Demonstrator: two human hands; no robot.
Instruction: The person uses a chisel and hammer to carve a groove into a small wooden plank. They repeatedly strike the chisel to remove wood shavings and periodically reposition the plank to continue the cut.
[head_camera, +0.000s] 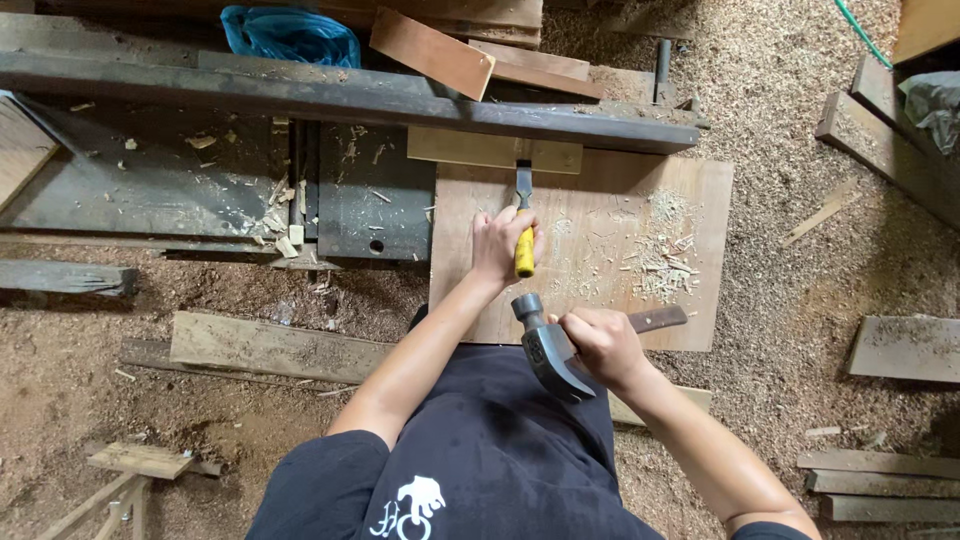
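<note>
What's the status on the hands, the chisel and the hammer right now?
Left hand gripping yellow-handled chisel, blade on small wood block. Right hand holding claw hammer close behind chisel's butt. Wood chips on plywood board; nothing between hammer and chisel.

Matt steel hammer (548, 350), rough plywood board (600, 250)

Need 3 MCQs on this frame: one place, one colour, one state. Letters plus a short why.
1. Where does the chisel blade tip rest?
A. on the small wood block
B. in the sawdust
C. on the blue bag

2. What colour is the chisel's handle?
A. red
B. yellow
C. black

3. How is the hammer held?
A. lying loose on the plywood board
B. gripped in the right hand, head just behind the chisel
C. tucked under an arm

Answers:
1 A, the blade meets the block at the board's far edge.
2 B, yellow shows below the left hand.
3 B, the fingers wrap the handle.
</note>
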